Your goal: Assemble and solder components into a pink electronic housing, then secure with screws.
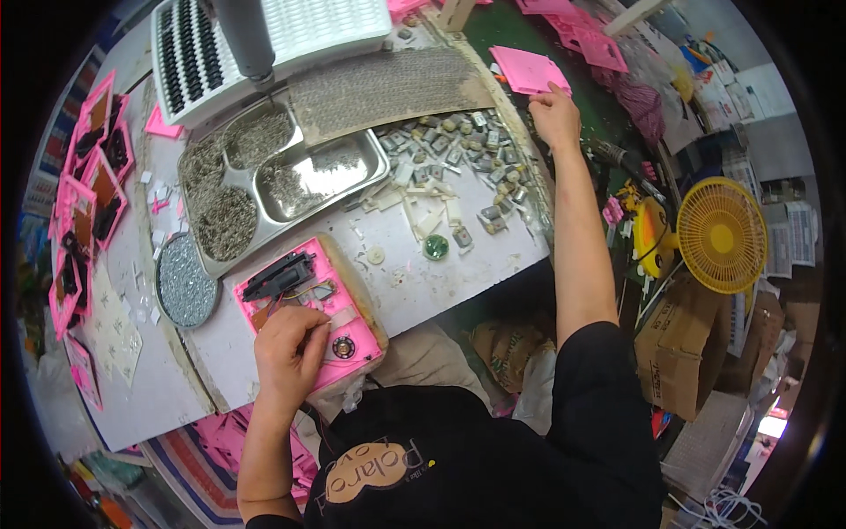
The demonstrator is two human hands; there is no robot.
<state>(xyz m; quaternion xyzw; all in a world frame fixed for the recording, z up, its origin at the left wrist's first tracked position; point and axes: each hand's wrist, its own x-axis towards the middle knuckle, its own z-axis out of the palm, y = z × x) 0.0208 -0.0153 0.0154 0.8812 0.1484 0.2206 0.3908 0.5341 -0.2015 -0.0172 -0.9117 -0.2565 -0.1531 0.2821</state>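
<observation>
In front of me a pink plastic housing [328,370] lies on a pad at the table edge. It holds a black mechanism [280,276], thin wires and a round black speaker [344,347]. My left hand [286,353] rests over its left side with fingers curled in a pinch; what they hold is hidden. My right arm reaches far out to the right. There my right hand [555,119] has its fingers closed at the near corner of a flat pink plastic panel [524,69], which lies on a green surface.
Steel trays [264,167] of small screws and a round dish [187,280] of tiny metal parts stand left. Small motors [476,150] lie loose beyond. A grey powered screwdriver [244,40] hangs above. More pink housings [84,203] line the far left; a yellow fan [721,234] stands right.
</observation>
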